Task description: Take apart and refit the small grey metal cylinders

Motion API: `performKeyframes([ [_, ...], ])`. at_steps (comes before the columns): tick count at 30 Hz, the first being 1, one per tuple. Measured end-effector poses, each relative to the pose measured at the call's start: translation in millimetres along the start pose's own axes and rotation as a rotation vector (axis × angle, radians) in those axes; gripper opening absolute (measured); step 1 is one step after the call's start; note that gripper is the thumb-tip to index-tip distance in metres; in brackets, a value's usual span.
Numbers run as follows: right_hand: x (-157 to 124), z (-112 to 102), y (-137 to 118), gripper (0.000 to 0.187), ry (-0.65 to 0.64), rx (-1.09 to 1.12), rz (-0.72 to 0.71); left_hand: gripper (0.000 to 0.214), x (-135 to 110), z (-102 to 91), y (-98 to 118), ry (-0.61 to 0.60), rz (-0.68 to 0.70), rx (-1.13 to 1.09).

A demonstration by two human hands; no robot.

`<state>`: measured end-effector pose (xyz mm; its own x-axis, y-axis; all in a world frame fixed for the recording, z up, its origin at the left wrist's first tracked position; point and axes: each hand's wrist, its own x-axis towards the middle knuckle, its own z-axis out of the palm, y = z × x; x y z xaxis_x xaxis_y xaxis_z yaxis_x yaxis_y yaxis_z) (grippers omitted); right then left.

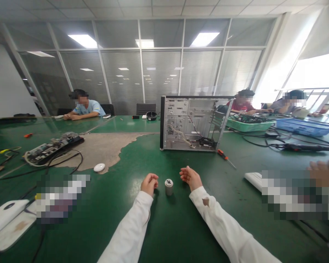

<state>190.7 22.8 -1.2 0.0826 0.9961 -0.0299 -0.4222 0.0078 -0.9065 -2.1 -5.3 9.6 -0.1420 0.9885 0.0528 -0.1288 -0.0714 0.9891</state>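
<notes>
A small grey-white cylinder (169, 187) stands upright on the green table (170, 226), with dark marks on its pale top. My left hand (149, 183) is just left of it, fingers loosely curled and not touching it. On the other side, a bit farther off, my right hand (191, 177) hovers with half-bent fingers and nothing in them. Both arms wear white sleeves. Beyond my hands is an open computer case (192, 124), its bare metal inside showing wires and a black fan. An orange-handled screwdriver (226, 158) lies by its right corner.
A circuit-board assembly (55, 149) with black cables and a round white lid (99, 167) lie left. Green (249, 125) and blue baskets (304, 126) stand back right, near cables. Opened white devices lie at both sides. Several people sit around the table; one hand (323, 177) is at far right.
</notes>
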Motion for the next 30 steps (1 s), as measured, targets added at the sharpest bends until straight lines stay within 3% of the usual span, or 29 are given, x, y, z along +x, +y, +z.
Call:
performKeyframes([
  [7,-2.4,1.4,-0.6,0.033,-0.059,-0.079,-0.040,0.008,-2.0,-0.1,1.5,-0.027,0.007,0.020],
  [10,-2.8,-0.2,0.8,0.025,-0.214,-0.244,-0.047,0.007,-2.1,0.5,1.1,-0.033,0.015,0.043],
  [15,-7.7,0.3,3.4,0.034,-0.470,-0.492,-0.113,0.009,-4.1,4.1,-2.8,-0.036,0.055,0.120],
  [18,-13.8,4.0,2.1,0.036,-0.521,-0.623,-0.194,0.014,-8.1,5.7,-2.8,-0.085,0.107,0.188],
  [25,-33.0,14.8,-5.8,0.042,-0.602,-0.912,-0.356,0.034,-23.3,7.1,8.6,-0.363,0.283,0.434],
  [30,-36.4,16.7,-5.3,0.045,-0.637,-0.908,-0.391,0.038,-27.6,11.0,10.3,-0.306,0.352,0.515],
])
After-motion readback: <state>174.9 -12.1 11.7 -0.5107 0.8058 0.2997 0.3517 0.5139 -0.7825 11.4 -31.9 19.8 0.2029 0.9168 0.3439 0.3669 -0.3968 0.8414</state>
